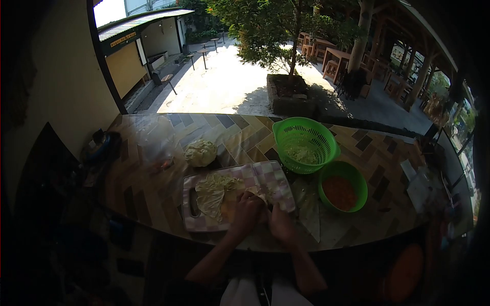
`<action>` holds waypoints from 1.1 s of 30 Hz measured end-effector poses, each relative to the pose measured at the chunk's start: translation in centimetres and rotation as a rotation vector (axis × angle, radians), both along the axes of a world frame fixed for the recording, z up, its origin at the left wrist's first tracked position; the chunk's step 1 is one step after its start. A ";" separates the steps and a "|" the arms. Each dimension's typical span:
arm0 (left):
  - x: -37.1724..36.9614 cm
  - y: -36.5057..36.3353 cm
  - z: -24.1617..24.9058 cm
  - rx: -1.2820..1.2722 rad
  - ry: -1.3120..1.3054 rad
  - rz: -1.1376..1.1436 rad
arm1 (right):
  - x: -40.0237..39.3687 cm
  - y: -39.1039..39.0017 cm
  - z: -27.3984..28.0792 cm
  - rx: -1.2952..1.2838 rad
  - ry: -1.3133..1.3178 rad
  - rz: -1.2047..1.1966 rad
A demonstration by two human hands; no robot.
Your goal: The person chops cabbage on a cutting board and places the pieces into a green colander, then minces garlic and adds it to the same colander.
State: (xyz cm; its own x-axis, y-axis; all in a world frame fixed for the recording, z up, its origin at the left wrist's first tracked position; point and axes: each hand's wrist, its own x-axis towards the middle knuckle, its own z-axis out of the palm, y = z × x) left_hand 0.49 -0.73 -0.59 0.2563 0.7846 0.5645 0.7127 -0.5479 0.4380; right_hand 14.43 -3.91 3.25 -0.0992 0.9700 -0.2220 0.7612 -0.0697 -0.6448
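My left hand (248, 209) is closed over a pale piece of cabbage (256, 193) on the checked cutting board (247, 172). Right beside it, my right hand (280, 224) is wrapped round what looks like a knife, mostly hidden and dark; its blade does not show clearly. Loose cabbage leaves (210, 194) lie on the left half of the board, by its handle slot. Small cabbage shreds are scattered on the board's right part. Behind the board sits a cabbage head (200, 153).
A green colander (306, 125) with pale shreds stands behind right of the board. In front of it is a green bowl (363, 186) with orange contents. A clear plastic bag (153, 133) lies at the back left of the wood-patterned table (148, 204). Beyond are a tree and a patio.
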 end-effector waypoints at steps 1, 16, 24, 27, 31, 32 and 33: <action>-0.2 0.0 0.0 -0.026 -0.003 -0.018 | 0.5 0.1 0.8 -0.013 -0.016 0.017; -1.8 -0.2 0.9 -0.244 -0.289 -0.019 | 3.1 -0.7 -1.1 0.120 0.209 -0.014; -4.1 0.1 1.6 -0.285 -0.268 0.003 | 4.7 -1.4 1.3 0.206 0.098 -0.063; -4.9 -0.4 0.0 -0.235 -0.315 0.018 | 5.0 -1.2 0.7 0.191 -0.004 -0.080; -5.5 -2.0 -0.3 -0.313 -0.305 0.029 | 6.1 -1.4 -0.8 0.176 0.089 -0.050; -5.5 -2.2 -0.3 -0.292 -0.281 0.025 | 6.3 -1.5 -1.2 0.178 0.116 -0.024; -5.4 -2.2 -0.3 -0.272 -0.257 0.021 | 6.4 -1.6 -1.4 0.180 0.142 0.000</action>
State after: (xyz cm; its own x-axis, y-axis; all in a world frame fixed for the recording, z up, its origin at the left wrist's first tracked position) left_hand -4.92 -2.97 -0.88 0.1161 0.9183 0.3784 0.5704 -0.3736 0.7315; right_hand 20.82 -5.46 1.86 -0.1171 0.9927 -0.0288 0.6615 0.0563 -0.7478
